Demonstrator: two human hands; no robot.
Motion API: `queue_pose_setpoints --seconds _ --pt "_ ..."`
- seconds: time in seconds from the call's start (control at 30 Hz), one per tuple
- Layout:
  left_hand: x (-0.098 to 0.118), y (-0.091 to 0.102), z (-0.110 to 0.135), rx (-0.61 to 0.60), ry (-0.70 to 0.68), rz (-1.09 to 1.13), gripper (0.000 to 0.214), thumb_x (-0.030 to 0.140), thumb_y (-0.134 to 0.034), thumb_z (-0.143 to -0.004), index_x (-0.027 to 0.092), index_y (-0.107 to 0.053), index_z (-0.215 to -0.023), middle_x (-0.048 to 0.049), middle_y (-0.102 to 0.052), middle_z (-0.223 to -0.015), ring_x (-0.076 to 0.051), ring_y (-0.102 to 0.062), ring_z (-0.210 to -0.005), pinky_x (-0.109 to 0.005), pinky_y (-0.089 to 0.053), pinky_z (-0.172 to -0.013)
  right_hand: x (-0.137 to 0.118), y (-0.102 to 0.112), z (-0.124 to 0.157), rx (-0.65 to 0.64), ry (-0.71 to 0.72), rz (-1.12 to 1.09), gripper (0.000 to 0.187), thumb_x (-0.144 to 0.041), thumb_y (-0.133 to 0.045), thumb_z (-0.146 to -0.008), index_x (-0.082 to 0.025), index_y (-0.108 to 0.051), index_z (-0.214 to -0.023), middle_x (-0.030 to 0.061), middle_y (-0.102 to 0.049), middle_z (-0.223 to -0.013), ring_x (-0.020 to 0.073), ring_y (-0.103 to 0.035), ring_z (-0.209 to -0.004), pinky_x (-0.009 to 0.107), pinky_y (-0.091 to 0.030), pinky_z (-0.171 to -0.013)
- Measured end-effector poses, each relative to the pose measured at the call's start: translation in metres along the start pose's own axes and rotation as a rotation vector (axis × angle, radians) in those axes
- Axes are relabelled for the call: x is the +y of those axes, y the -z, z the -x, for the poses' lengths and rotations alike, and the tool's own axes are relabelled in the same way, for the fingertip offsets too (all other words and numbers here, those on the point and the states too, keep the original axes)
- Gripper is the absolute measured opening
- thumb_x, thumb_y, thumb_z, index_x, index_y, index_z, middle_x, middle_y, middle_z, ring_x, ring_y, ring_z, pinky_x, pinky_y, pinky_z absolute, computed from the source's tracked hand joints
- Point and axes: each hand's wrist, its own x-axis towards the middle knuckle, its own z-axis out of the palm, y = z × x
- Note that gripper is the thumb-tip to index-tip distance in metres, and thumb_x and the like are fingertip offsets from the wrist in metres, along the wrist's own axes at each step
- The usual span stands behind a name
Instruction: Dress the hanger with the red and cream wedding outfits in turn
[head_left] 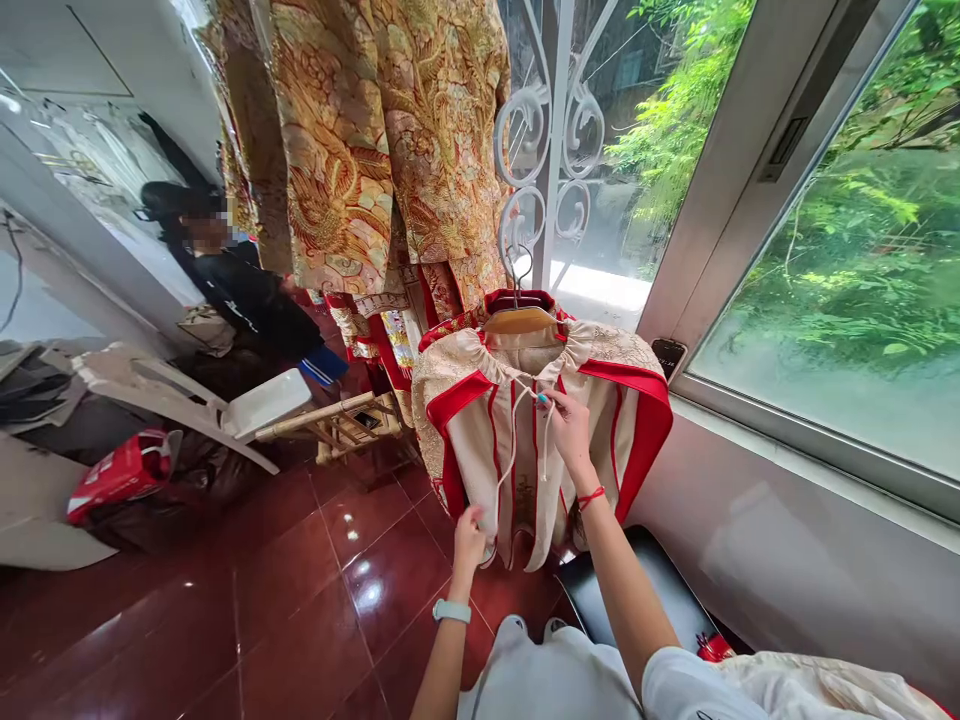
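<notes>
Cream-and-gold cape with wide red edging (645, 440): hanging on a light wooden hanger (523, 320), in front of the person, beside the window. Hanger's wire hook is up against the white scrolled metal grille (523, 135). Cape front hangs apart at the middle, red-striped cream lining showing.

Right hand (568, 425): up at the neckline, thumb and fingers pinched on the thin cream drawstring cord (513, 440), just below the gathered collar. Cord ends dangle down over the lining. Red string bracelet (591, 498) on that wrist.

Left hand (470, 538): lower, at the cape's left-side lower edge, fingers curled against the fabric. Blurred from where I stand; can't tell if it's actually gripping cloth. Pale-banded watch (451, 611) on that wrist.

Around it: heavy gold embroidered garments (337, 150) hang just left of the cape and higher. Small dark phone-like object (667, 357) by the window frame (694, 190), near the cape's right shoulder. Black padded seat (637, 585) below right, bamboo folding stand (360, 425) to the left, both over glossy red-brown floor tiles (292, 590).

Further left: co-worker in dark clothes (247, 295), near a white plastic chair (266, 405). Red printed bag (120, 475) beyond that.
</notes>
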Motion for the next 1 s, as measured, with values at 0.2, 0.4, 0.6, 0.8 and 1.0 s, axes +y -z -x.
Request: queue_pose_setpoints --seconds 0.2,0.4,0.6,0.8,1.0 --pt "0.142 -0.043 -0.024 -0.153 -0.698 0.043 0.030 0.022 -0.059 -0.090 0.023 -0.064 -0.119 -0.0102 -0.066 -0.126 -0.024 -0.059 -0.121 -0.040 -0.044 -0.108 -0.006 0.001 0.000 0.014 -0.007 -0.054 0.026 -0.035 -0.058 -0.084 -0.020 -0.079 -0.087 0.0088 -0.079 -0.087 0.0237 -0.069 -0.077 0.036 -0.054 -0.076" --pt "0.167 -0.079 -0.034 -0.370 -0.301 0.436 0.031 0.041 -0.067 -0.090 0.019 -0.052 -0.073 0.0095 -0.034 -0.054 -0.005 -0.028 -0.043 -0.018 -0.024 -0.043 0.003 0.012 0.007 -0.053 -0.201 -0.413 0.040 -0.058 -0.067 -0.079 -0.020 -0.076 -0.090 0.0068 -0.075 -0.078 0.0205 -0.067 -0.069 0.034 -0.054 -0.066" --pt "0.215 -0.014 -0.055 -0.547 -0.157 0.724 0.030 0.034 -0.076 -0.084 0.016 -0.054 -0.075 0.0126 -0.024 -0.053 -0.002 -0.019 -0.041 -0.015 -0.016 -0.040 -0.024 0.038 -0.045 -0.022 -0.221 -0.632 0.042 -0.060 -0.081 -0.069 -0.022 -0.066 -0.078 -0.0004 -0.062 -0.068 0.0114 -0.057 -0.060 0.024 -0.049 -0.056" --pt "0.215 0.008 -0.064 -0.485 -0.124 0.650 0.030 0.034 -0.075 -0.085 0.015 -0.055 -0.072 0.0129 -0.023 -0.050 -0.002 -0.016 -0.039 -0.016 -0.012 -0.039 -0.022 0.042 -0.069 -0.012 -0.268 -0.658 0.043 -0.057 -0.084 -0.068 -0.022 -0.059 -0.074 -0.0030 -0.056 -0.064 0.0100 -0.053 -0.056 0.022 -0.045 -0.049" --pt "0.201 -0.009 -0.062 -0.494 -0.283 0.451 0.030 0.037 -0.075 -0.082 0.016 -0.058 -0.070 0.0068 -0.042 -0.054 -0.004 -0.036 -0.045 -0.017 -0.028 -0.044 -0.013 0.058 -0.049 -0.159 -0.310 -0.644 0.035 -0.043 -0.084 -0.066 -0.023 -0.068 -0.090 0.0013 -0.067 -0.082 0.0132 -0.063 -0.071 0.025 -0.052 -0.059"
